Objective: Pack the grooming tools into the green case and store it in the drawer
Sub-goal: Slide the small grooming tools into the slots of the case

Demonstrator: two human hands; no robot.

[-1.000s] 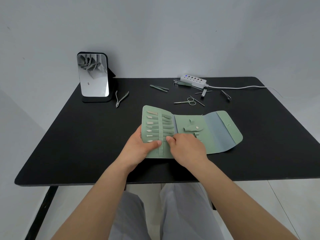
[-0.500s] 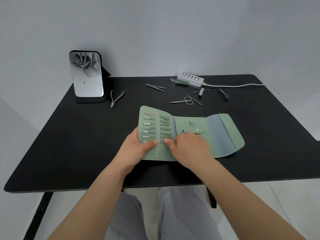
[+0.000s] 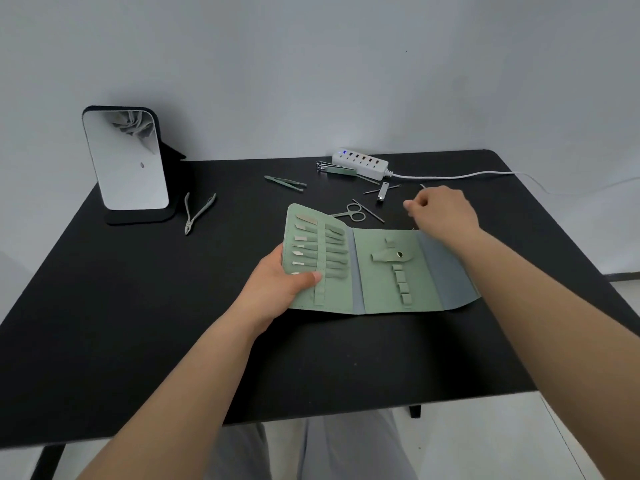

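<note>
Green case [image 3: 381, 271] was laid open at centre frame on the black table [image 3: 104, 306], its left panel pinched by the left hand [image 3: 277, 285], thumb over the slotted tools. Right hand [image 3: 441, 211] was held above it, fingers curled; whether anything was pinched could not be told. Scissors [image 3: 353, 213], tweezers [image 3: 285, 182] and nippers [image 3: 197, 213] were scattered higher up.

Soft, even, fairly bright light fills the scene, casting almost no hard shadows. The black table [image 3: 138, 323] shows a faint sheen and little glare. Wide-angle distortion bends its near and far edges. The right hand [image 3: 441, 211] is slightly motion-blurred; the rest is reasonably sharp.
</note>
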